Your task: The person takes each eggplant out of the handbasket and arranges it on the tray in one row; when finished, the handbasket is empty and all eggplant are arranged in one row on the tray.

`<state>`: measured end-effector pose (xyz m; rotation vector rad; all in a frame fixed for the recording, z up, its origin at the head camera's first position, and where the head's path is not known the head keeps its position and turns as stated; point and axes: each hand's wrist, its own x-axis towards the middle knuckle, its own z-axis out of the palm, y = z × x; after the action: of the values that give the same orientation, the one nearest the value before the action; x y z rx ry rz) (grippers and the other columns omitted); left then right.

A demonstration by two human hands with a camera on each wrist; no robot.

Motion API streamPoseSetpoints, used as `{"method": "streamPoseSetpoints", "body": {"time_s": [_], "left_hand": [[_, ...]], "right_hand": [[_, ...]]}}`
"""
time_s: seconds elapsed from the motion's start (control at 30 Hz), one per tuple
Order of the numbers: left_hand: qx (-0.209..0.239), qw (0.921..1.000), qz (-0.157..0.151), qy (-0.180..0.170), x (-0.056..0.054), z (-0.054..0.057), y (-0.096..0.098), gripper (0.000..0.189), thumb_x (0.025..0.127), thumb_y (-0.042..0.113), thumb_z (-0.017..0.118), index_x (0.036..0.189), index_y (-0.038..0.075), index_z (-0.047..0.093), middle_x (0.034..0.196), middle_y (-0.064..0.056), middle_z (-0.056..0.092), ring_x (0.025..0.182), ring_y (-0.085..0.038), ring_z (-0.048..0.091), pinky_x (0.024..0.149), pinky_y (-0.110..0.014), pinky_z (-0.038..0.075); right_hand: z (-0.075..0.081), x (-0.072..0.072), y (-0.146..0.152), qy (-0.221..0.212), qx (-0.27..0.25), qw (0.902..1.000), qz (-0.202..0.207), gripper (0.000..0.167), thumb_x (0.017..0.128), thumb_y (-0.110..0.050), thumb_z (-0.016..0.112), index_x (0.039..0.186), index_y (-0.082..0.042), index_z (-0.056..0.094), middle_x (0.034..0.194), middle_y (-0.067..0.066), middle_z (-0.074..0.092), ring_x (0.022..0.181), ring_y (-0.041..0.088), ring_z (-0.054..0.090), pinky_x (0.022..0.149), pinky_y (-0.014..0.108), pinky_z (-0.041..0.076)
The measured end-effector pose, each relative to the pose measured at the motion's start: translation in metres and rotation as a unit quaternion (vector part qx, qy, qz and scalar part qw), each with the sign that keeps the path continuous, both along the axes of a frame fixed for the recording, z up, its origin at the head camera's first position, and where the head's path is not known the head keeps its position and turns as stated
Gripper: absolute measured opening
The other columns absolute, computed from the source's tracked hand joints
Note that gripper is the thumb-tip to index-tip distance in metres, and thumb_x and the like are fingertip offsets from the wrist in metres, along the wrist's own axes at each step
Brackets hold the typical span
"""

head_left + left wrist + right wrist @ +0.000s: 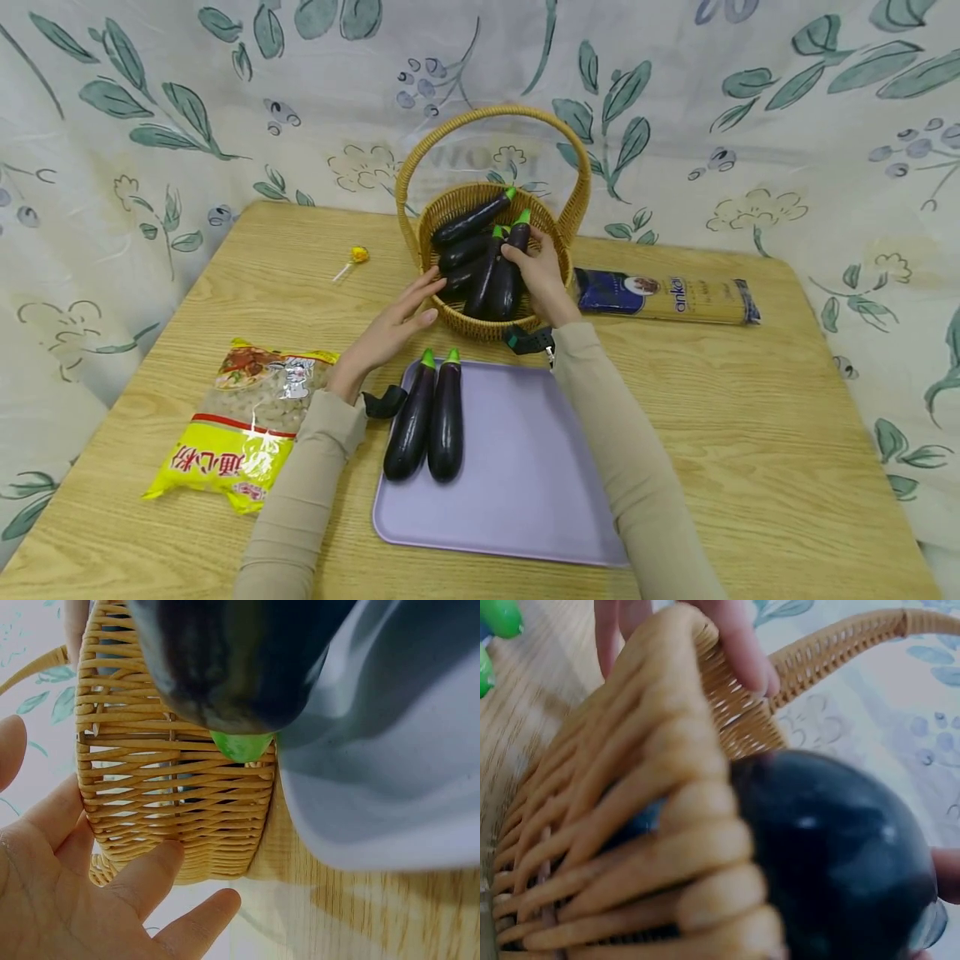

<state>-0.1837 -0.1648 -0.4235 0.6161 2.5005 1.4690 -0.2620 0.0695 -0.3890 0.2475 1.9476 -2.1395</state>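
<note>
A wicker basket (480, 330) with a tall arched handle holds several dark purple eggplants with green stem ends. My right hand (545, 275) reaches over its right side and grips an eggplant (506, 287) near the green top, thumb on one side and fingers on the other. That eggplant's rounded end (832, 847) bulges beside the basket rim in the right wrist view. My left hand (392, 329) is at the basket's left front, fingers extended along the woven wall (180, 795). Two more eggplants (446, 421) lie side by side on a lavender tray (525, 467).
A yellow bag of pasta (240, 425) lies left of the tray, partly behind the left forearm. A lollipop (359, 255) sits at the back left. A long pack of noodles (667, 297) lies right of the basket. A floral curtain (300, 100) hangs behind the wooden table (750, 433).
</note>
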Motion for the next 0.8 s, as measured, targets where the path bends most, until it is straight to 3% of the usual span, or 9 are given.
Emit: {"method": "streamPoseSetpoints", "body": {"time_s": [0.17,0.43,0.57,0.7,0.8], "left_hand": [[0.002,1.0000,-0.002,-0.005,0.003,0.001,0.001,0.053,0.103,0.019,0.044,0.153,0.012,0.030,0.165,-0.003,0.010,0.152,-0.026,0.004,0.121,-0.060,0.011],[-0.003,1.0000,-0.002,0.001,0.003,0.000,0.000,0.053,0.103,0.020,0.044,0.153,0.008,0.030,0.165,-0.006,0.009,0.152,-0.026,0.005,0.121,-0.060,0.011],[-0.005,1.0000,-0.003,0.000,0.002,0.000,0.000,0.053,0.103,0.021,0.045,0.153,0.008,0.029,0.165,-0.006,0.009,0.152,-0.026,0.004,0.121,-0.060,0.010],[-0.006,1.0000,0.000,0.000,0.001,0.001,0.000,0.054,0.103,0.022,0.044,0.153,0.010,0.028,0.165,-0.005,0.009,0.152,-0.025,0.005,0.121,-0.060,0.011],[-0.007,1.0000,0.002,-0.005,0.000,0.002,0.001,0.055,0.103,0.020,0.044,0.154,0.010,0.026,0.165,-0.003,0.008,0.152,-0.024,0.005,0.121,-0.058,0.012]], "right_hand": [[0.004,0.009,0.005,0.021,-0.048,0.9986,-0.005,0.063,0.097,-0.015,0.056,0.151,-0.015,0.023,0.142,0.020,0.047,0.125,0.033,0.055,0.105,0.041,0.047],[0.006,0.026,0.013,0.037,-0.045,0.9982,0.018,0.061,0.100,-0.020,0.052,0.153,-0.017,0.021,0.138,0.019,0.054,0.122,0.034,0.057,0.104,0.036,0.049],[0.008,0.036,0.015,0.037,-0.057,0.9974,0.022,0.060,0.100,-0.021,0.051,0.153,-0.020,0.023,0.140,0.019,0.053,0.117,0.029,0.060,0.092,0.031,0.054],[0.012,0.047,0.016,0.030,-0.100,0.9943,0.021,0.055,0.101,-0.018,0.049,0.150,-0.021,0.025,0.141,0.020,0.050,0.105,0.021,0.062,0.078,0.027,0.059],[0.014,0.058,0.016,0.022,-0.129,0.9912,0.022,0.052,0.101,-0.015,0.048,0.149,-0.020,0.027,0.141,0.021,0.048,0.102,0.019,0.062,0.083,0.034,0.060]]}}
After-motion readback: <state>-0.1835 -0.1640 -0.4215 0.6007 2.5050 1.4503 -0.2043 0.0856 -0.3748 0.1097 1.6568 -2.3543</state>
